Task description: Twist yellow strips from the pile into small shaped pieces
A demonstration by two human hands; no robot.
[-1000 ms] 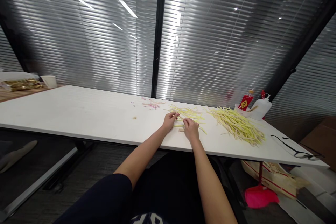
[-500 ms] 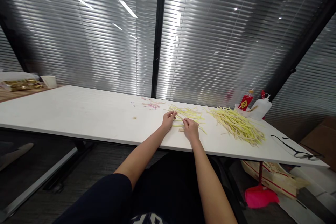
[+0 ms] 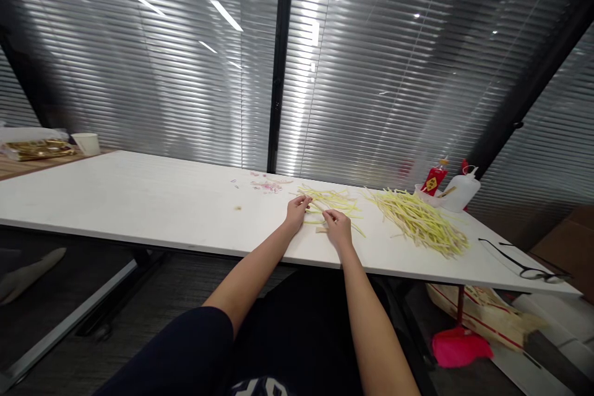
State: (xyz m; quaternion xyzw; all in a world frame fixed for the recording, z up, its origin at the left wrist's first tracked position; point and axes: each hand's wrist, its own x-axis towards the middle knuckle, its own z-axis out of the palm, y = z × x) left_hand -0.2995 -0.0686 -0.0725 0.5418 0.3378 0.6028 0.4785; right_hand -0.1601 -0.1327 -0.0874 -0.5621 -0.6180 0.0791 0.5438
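Observation:
My left hand (image 3: 297, 211) is closed on one end of a thin pale strip (image 3: 318, 205). The strip's other end is pinched in my right hand (image 3: 338, 228), so it stretches between the two. Just beyond both hands, a small spread of yellow-green strips (image 3: 341, 200) lies on the white table (image 3: 162, 207). Farther right is a large pile of similar strips (image 3: 420, 219). A small tan piece (image 3: 321, 230) sits flat between my wrists. Beyond my left hand are scattered little pink bands (image 3: 270, 186).
A red bottle (image 3: 434, 179) and a white squeeze bottle (image 3: 461, 190) stand at the back right. Black glasses (image 3: 533, 273) lie near the right edge. On a wooden table at far left are a paper cup (image 3: 87, 143) and a gold package (image 3: 39, 149).
Both hands and the strip have stayed almost where they were. At the lower left, a pale shoe-like shape under the table has shifted slightly right.

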